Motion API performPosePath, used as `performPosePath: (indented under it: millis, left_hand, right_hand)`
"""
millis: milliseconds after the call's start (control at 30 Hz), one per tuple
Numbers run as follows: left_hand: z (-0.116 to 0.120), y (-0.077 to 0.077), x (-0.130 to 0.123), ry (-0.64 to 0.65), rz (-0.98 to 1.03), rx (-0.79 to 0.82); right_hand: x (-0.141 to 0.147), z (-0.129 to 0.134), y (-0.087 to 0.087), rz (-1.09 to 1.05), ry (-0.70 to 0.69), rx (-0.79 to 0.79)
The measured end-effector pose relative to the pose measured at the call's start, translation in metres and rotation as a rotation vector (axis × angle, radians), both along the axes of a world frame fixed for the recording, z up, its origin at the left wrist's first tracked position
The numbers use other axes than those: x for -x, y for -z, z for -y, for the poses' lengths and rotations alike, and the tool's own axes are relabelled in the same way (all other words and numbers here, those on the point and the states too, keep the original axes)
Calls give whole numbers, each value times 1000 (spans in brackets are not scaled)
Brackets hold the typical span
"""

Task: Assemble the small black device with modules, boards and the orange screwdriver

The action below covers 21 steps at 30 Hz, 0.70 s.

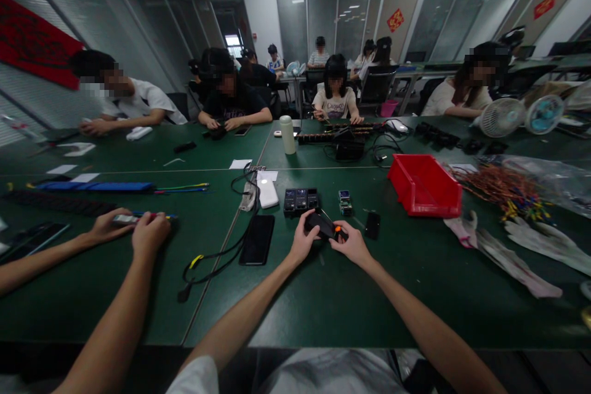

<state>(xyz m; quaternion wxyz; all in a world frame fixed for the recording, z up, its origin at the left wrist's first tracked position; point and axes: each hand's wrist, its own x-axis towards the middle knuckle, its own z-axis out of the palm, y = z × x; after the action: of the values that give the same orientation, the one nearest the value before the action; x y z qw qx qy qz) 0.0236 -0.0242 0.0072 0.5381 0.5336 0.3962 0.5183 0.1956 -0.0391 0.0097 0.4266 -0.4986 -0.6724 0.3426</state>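
My left hand (305, 240) is closed around a black plastic casing (320, 225), thumb over its near side, just above the green table. My right hand (353, 245) pinches a small orange-and-black handled piece (339, 233) against the casing's right end; its exact kind is too small to tell. A thin light line runs along the casing's upper edge. Beyond my hands stands a group of black box-shaped modules (301, 201). Right of them lie stacked small green circuit boards (345, 202). A flat black piece (372, 225) lies beside my right hand.
The table (277, 314) holds a black phone (257, 240), a coiled cable (217, 253), a white power bank (268, 193) and a red bin (425, 187). Gloves (512, 261) and bundled wires (508, 188) are at right. At left, a co-worker's hands (150, 234) hold a wired piece.
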Motion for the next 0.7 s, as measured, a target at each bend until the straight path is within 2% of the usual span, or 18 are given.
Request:
performPosePath:
  millis: [700]
  left_hand:
    - [0, 2, 0, 23, -21, 32]
  right_hand:
    - [-5, -2, -1, 60, 53, -74]
